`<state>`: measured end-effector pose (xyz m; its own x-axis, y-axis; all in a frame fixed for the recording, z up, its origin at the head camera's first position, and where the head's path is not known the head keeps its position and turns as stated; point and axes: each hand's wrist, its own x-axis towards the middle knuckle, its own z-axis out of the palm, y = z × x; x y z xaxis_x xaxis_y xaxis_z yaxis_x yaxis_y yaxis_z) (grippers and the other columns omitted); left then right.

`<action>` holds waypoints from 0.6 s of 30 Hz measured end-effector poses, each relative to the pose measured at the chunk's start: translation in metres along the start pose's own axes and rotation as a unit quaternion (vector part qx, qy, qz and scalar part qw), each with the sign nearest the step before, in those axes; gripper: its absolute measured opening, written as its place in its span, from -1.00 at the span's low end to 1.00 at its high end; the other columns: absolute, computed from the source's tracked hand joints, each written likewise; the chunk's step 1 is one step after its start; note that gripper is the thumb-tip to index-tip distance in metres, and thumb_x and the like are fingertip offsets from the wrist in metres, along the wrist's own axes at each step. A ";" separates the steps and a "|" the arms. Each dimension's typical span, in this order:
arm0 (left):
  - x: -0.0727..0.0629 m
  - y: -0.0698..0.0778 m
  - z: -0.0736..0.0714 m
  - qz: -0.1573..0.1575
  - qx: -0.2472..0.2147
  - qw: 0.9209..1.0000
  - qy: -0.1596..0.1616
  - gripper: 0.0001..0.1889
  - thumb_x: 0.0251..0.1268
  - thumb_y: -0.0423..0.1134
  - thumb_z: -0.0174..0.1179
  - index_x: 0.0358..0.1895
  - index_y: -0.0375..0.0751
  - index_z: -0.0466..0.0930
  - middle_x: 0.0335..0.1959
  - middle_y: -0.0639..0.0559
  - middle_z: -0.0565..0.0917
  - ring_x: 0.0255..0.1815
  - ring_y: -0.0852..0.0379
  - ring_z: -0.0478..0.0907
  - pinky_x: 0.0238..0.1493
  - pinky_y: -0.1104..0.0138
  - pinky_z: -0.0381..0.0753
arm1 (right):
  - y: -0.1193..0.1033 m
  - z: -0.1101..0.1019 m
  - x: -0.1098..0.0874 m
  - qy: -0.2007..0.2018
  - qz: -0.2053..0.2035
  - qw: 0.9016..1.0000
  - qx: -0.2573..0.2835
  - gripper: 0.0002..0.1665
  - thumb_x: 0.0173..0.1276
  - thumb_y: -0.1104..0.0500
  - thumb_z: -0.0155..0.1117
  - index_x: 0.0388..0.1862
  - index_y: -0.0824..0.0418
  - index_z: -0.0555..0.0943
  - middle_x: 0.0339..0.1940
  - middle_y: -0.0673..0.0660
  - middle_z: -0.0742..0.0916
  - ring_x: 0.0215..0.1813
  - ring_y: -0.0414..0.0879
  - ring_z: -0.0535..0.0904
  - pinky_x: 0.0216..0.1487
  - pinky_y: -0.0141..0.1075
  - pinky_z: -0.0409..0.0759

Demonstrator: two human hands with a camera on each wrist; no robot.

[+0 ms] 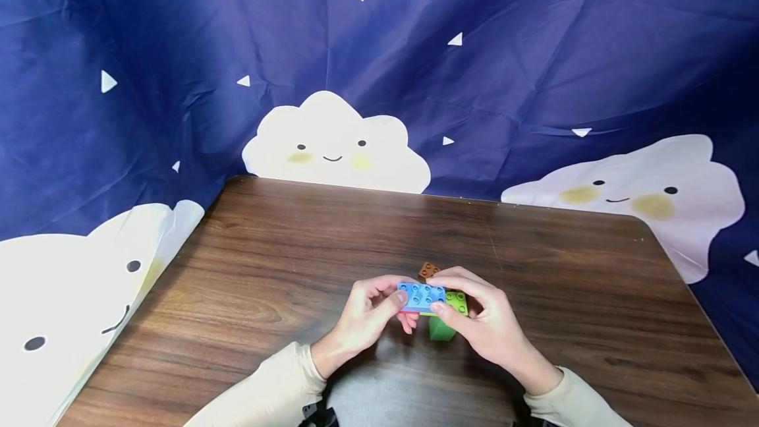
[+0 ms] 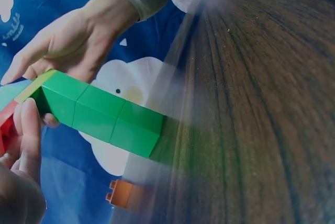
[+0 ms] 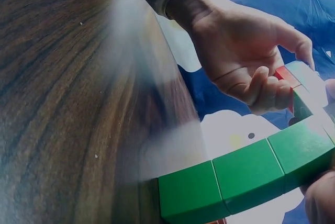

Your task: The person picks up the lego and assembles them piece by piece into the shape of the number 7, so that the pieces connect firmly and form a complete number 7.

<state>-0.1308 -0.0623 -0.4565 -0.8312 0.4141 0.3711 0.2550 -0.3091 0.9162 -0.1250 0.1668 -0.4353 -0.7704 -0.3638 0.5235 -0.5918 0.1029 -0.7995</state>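
A blue studded toy brick [image 1: 421, 296] lies across the top of a joined build. Under its left end shows a red brick [image 2: 5, 126]; a lime-green brick [image 1: 458, 301] extends at the right. Below the lime one, three green bricks [image 2: 99, 110] form a column, its foot at the tabletop. My left hand [image 1: 369, 312] pinches the left end of the blue and red bricks, thumb on the studs. With thumb and fingertips my right hand [image 1: 487, 313] grips the blue brick's right end, beside the lime one. Behind the hands is a small orange-brown brick [image 1: 429, 270].
The build and the loose brick are on a brown wood-grain table [image 1: 284, 242]. A dark blue cloth [image 1: 379, 51] with white clouds hangs along the table's far and side edges.
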 end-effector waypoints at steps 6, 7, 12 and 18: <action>0.000 0.001 0.003 -0.012 0.004 1.000 0.003 -0.63 0.56 -0.43 -0.09 0.15 -0.74 0.51 -0.44 -0.69 0.61 -0.49 0.27 0.70 -0.50 -0.25 0.71 | -0.003 0.000 0.001 0.000 0.014 1.000 -0.004 -0.53 0.27 0.59 0.45 0.15 0.35 0.75 0.08 0.14 0.77 -0.01 -0.23 0.68 -0.34 -0.44 0.65; 0.001 0.001 0.004 -0.017 0.002 1.000 0.003 -0.63 0.57 -0.42 -0.11 0.15 -0.73 0.49 -0.44 -0.70 0.61 -0.49 0.26 0.70 -0.50 -0.24 0.72 | -0.004 0.000 0.001 0.000 0.019 1.000 -0.007 -0.53 0.28 0.58 0.46 0.15 0.34 0.75 0.09 0.14 0.77 -0.01 -0.23 0.69 -0.33 -0.44 0.65; 0.002 0.003 0.009 -0.048 -0.026 0.998 0.011 -0.62 0.62 -0.34 -0.10 0.17 -0.70 0.44 -0.37 -0.80 0.59 -0.46 0.21 0.74 -0.48 0.13 0.80 | -0.005 0.000 0.001 -0.002 0.026 1.000 -0.004 -0.52 0.29 0.58 0.45 0.17 0.32 0.75 0.09 0.15 0.77 0.05 -0.21 0.71 -0.18 -0.44 0.72; 0.002 0.003 0.015 -0.061 -0.067 0.995 0.033 -0.61 0.59 -0.35 -0.04 0.19 -0.71 0.36 -0.37 -0.84 0.54 -0.48 0.24 0.72 -0.41 0.35 0.77 | -0.003 0.002 0.001 0.002 0.009 1.000 0.005 -0.50 0.27 0.61 0.44 0.17 0.34 0.75 0.09 0.12 0.77 0.06 -0.21 0.71 -0.12 -0.46 0.72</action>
<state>-0.1246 -0.0494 -0.4506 -0.8834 0.4004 0.2435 0.0854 -0.3734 0.9237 -0.1233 0.1646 -0.4333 -0.7822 -0.3574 0.5104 -0.5752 0.0994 -0.8119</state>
